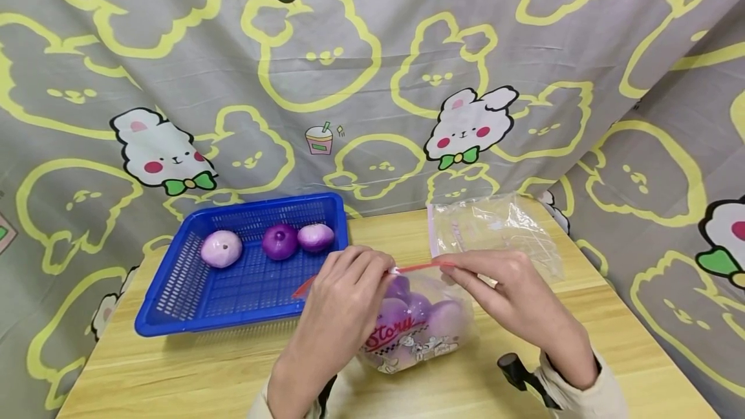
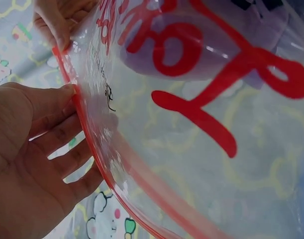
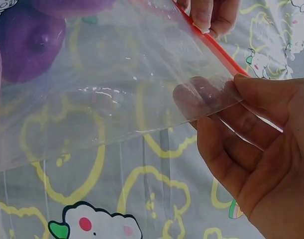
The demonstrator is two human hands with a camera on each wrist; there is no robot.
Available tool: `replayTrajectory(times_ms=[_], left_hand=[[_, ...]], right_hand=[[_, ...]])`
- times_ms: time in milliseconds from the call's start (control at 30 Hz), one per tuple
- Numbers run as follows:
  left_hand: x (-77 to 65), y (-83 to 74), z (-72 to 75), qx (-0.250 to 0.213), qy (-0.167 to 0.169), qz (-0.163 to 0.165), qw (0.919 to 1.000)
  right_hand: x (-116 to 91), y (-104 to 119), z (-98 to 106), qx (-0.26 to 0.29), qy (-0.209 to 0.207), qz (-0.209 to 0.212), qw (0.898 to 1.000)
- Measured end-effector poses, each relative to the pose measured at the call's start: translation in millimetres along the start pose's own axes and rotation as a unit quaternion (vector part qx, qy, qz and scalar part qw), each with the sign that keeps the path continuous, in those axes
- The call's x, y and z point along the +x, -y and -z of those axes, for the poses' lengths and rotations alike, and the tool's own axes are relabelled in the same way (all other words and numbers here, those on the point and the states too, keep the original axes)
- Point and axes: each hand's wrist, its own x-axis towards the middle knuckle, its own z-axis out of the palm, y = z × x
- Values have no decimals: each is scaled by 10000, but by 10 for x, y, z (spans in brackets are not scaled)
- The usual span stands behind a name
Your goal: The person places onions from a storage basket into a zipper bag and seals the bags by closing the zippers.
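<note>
A clear zip bag (image 1: pixel 427 344) printed with red "Story" lettering holds several purple onions (image 1: pixel 447 319), seen through its plastic. Along its top runs a red zip strip (image 1: pixel 418 268). My left hand (image 1: pixel 343 299) pinches the strip, with a small white slider (image 3: pixel 202 29) at its fingertips. At the strip's right end, my right hand (image 1: pixel 512 290) grips the bag's upper corner between thumb and fingers. In the left wrist view, the left thumb (image 2: pixel 59 97) presses the strip's near side, fingers behind it. The strip's left end sticks out past the left hand.
A blue basket (image 1: pixel 244 302) stands on the left of the wooden table (image 1: pixel 204 380), with three purple onions (image 1: pixel 222 249) inside. Another clear bag (image 1: pixel 495 231) lies flat at the back right. A patterned curtain (image 1: pixel 372 83) hangs behind the table.
</note>
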Motion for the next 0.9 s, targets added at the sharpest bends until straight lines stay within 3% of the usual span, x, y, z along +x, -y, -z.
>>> replayTrajectory(times_ms=[400,900], left_hand=[[3,19,3,-4,11,47,10000],[11,28,-24,-12,137,54,9999]], right_hand=[[-4,-43,28,-44,-125,123,9998],[-24,-98,102,-143,-112,-10,9998]])
